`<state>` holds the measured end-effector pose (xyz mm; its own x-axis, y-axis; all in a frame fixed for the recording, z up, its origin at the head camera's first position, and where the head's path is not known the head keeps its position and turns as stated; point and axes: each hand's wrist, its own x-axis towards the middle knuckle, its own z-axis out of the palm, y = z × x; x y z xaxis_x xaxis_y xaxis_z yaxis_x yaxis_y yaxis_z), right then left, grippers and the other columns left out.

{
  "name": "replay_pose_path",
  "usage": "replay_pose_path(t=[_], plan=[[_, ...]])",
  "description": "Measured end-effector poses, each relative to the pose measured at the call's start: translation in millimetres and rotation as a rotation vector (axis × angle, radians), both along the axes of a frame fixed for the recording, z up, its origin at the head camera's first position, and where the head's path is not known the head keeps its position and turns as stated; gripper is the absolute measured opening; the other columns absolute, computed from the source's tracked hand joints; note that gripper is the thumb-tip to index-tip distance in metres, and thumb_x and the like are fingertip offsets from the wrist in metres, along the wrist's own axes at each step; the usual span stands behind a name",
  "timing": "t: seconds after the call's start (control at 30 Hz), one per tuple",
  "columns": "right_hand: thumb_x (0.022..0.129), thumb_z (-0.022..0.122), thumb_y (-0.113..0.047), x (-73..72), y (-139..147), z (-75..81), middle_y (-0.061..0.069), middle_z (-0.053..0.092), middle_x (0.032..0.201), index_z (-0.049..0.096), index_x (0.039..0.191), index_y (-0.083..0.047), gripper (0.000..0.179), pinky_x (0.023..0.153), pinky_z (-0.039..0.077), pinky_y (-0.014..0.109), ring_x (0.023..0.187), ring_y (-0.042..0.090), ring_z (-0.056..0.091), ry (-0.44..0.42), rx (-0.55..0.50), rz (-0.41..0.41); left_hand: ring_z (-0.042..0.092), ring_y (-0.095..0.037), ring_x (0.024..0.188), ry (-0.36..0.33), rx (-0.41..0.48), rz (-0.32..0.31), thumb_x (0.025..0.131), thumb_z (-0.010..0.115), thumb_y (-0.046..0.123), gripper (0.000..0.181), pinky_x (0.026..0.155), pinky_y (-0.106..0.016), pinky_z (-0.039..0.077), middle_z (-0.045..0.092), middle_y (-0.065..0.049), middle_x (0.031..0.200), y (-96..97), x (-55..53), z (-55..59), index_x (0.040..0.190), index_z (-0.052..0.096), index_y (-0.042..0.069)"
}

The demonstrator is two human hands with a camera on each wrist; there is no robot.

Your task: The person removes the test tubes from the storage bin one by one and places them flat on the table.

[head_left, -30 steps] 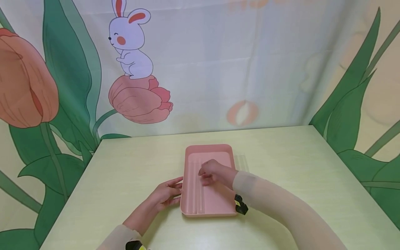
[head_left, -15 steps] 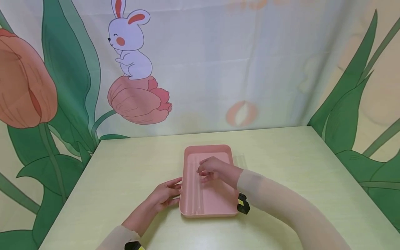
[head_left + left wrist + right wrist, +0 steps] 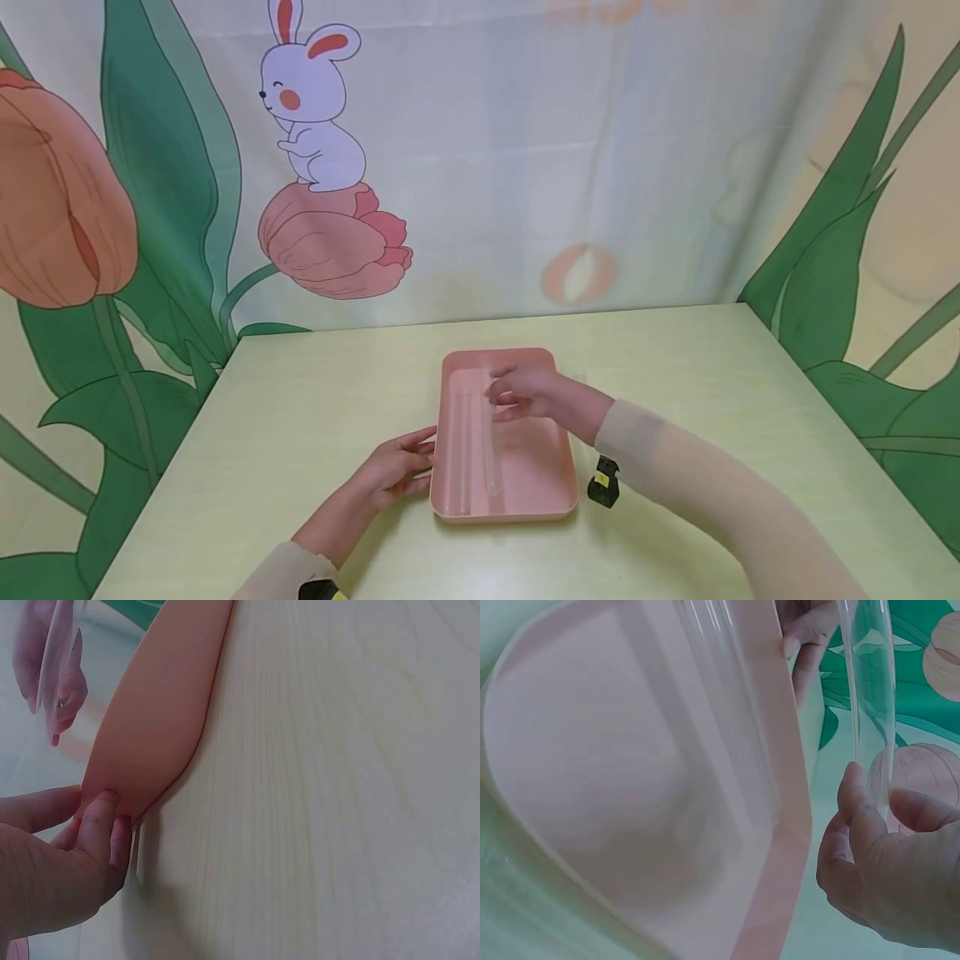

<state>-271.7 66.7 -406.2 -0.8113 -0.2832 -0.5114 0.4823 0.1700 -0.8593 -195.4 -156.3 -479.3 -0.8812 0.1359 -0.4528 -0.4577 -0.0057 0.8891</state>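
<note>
A clear test tube (image 3: 491, 454) is pinched near its far end between the thumb and fingers of my right hand (image 3: 519, 392). It hangs over the pink tray (image 3: 536, 492), its rounded end toward me; the right wrist view shows the tube (image 3: 874, 690) raised above the tray. More clear tubes (image 3: 461, 450) lie lengthwise along the tray's left side. My left hand (image 3: 401, 467) rests at the tray's left wall with fingers extended. In the left wrist view its fingertips (image 3: 105, 801) touch the outer wall.
The tray stands on a pale wood-patterned table (image 3: 337, 383). Just right of it, mostly hidden by my right arm, a faint clear thing (image 3: 579, 379) lies on the table. A printed curtain (image 3: 480, 167) hangs behind the far edge.
My right hand has lifted one test tube off the others and moved it slightly right and away from me. The left hand stays at the tray's side.
</note>
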Motion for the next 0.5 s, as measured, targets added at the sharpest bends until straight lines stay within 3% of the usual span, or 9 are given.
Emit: replay_pose_path(t=[0.27,0.5], plan=[[0.097,0.057,0.005,-0.8,16,10.5,0.007,0.055,0.105,0.039,0.150,0.002,0.056,0.063,0.062,0.026,0.087,0.015,0.056,0.025,-0.036,-0.003,0.069,-0.010,0.090,0.004,0.004,-0.013,0.100,0.055,-0.004,0.055,0.075,-0.024,0.062,0.049,-0.028,0.152,-0.1,1.2,-0.8,0.154,0.044,0.003],[0.099,0.053,0.001,-0.1,36,23.1,0.008,0.053,0.116,0.032,0.157,0.001,0.061,0.073,0.063,0.025,0.093,0.013,0.055,0.043,-0.026,0.049,0.069,-0.010,0.091,0.008,-0.003,-0.007,0.100,0.055,-0.005,0.055,0.076,-0.025,0.063,0.048,-0.028,0.153,-0.4,0.2,-0.7,0.154,0.044,0.003]])
